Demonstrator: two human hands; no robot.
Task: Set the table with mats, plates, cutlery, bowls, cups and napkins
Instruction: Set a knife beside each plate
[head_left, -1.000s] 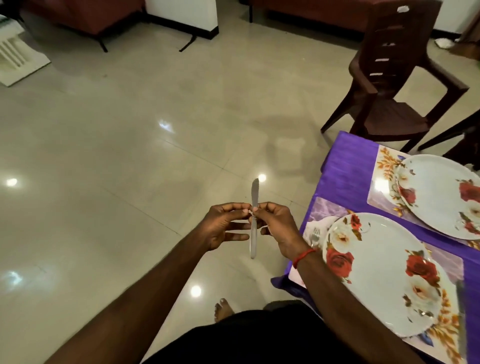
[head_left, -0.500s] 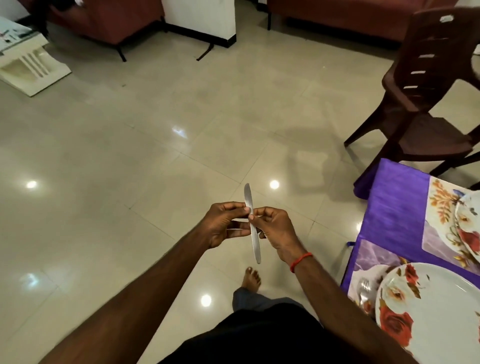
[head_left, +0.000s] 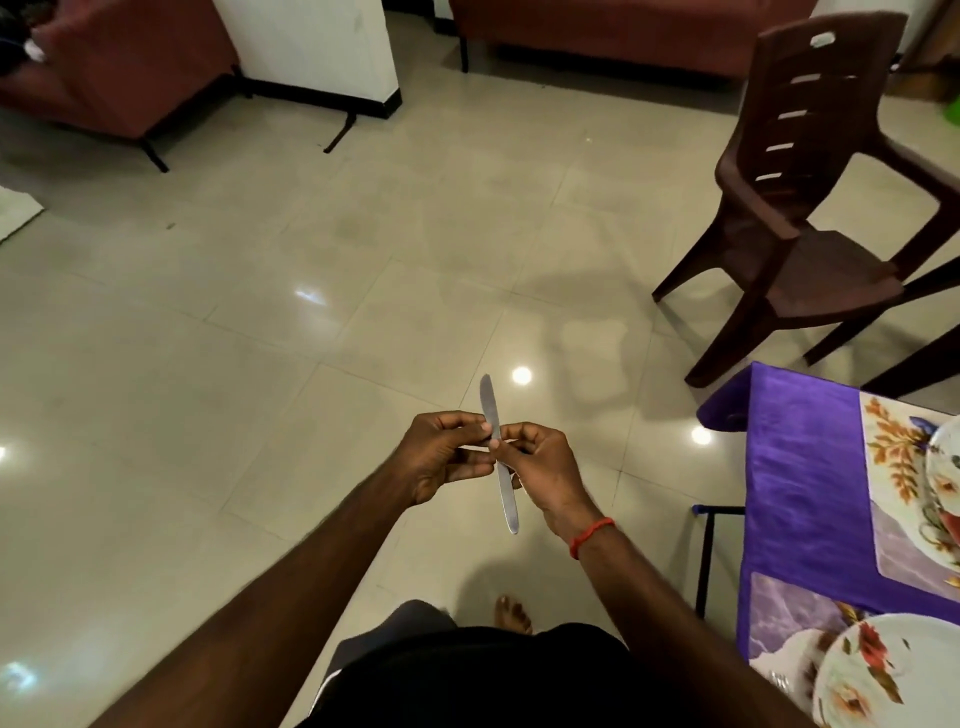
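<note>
Holding 1 table knife (head_left: 506, 493) blade-up over the floor (head_left: 260, 364), I pinch its middle with both hands: my left hand (head_left: 441, 460) from the left, my right hand (head_left: 545, 467) from the right. This is the cutlery step, I judge. The worktop (head_left: 800, 478) lies at my right. Next, the knife needs carrying right and laying beside the near plate (head_left: 893, 670) on its mat (head_left: 779, 608). No brand or writing is readable.
</note>
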